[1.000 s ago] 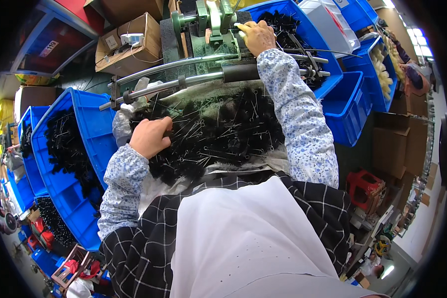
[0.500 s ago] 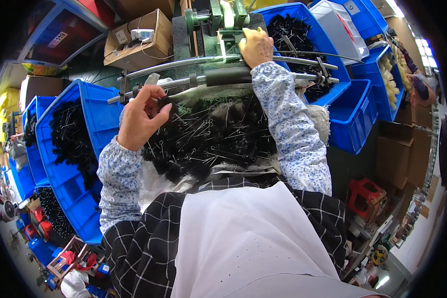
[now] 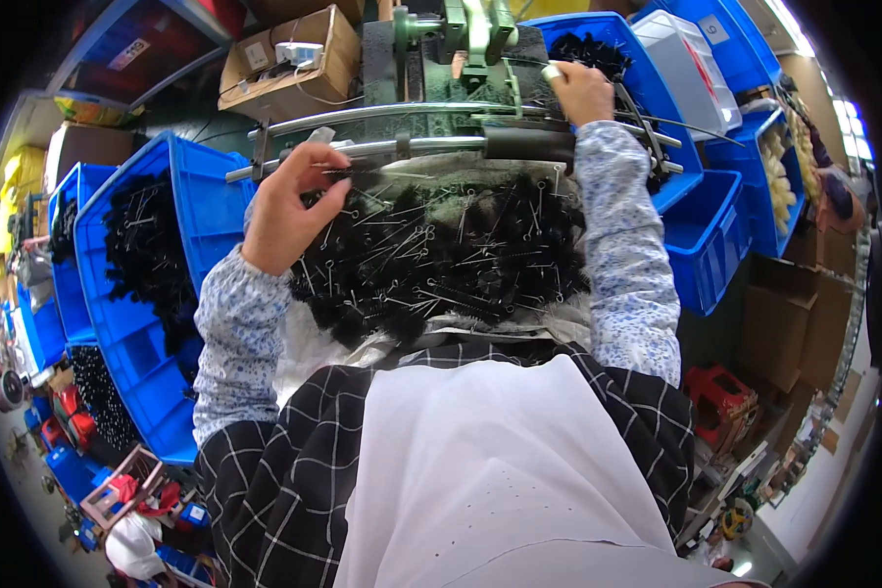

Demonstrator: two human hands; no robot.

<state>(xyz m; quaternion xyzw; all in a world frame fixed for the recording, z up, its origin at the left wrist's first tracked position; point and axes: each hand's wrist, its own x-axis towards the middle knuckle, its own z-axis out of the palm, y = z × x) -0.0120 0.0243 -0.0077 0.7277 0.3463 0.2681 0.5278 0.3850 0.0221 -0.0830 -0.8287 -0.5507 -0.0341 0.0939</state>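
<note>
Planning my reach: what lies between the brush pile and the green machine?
Two metal rails cross there, the nearer bearing a black sleeve; the head view shows this.

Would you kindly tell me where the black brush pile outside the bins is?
In the head view, the black brush pile lies near the centre, between the left hand and the right sleeve, on the person's side of the metal rails.

Head-worn fisheye view, looking down, close range
</note>
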